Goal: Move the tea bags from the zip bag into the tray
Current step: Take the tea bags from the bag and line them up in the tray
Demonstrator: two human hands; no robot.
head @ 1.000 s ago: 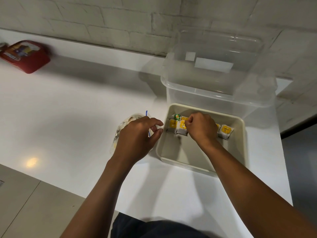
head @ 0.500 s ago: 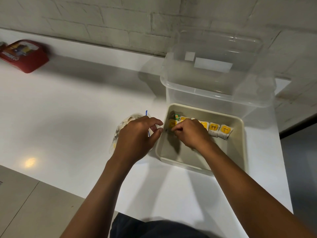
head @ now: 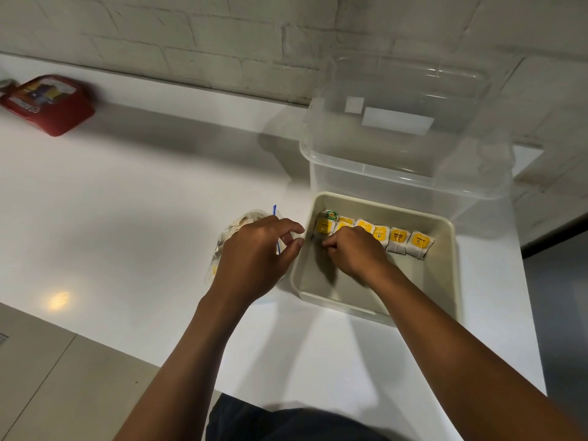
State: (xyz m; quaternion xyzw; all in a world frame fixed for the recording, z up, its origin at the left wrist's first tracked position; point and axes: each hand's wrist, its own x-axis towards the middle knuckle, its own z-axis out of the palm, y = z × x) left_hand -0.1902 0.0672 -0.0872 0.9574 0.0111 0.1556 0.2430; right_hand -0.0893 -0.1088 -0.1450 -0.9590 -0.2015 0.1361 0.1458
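Head camera is showing the left hand [head: 254, 253] resting over the zip bag [head: 229, 243] on the white counter [head: 127, 202], fingers curled around its blue-edged mouth and holding it just beside the tray [head: 451, 281]. The right hand [head: 353, 253] is reaching inside the tray with fingers curled against the left end of the row of tea bags [head: 397, 238] lining the far wall (whether it is actually pinching one is hidden). A clear lidded container [head: 407, 148] is standing behind the tray, and a red packet [head: 47, 103] is lying far left.
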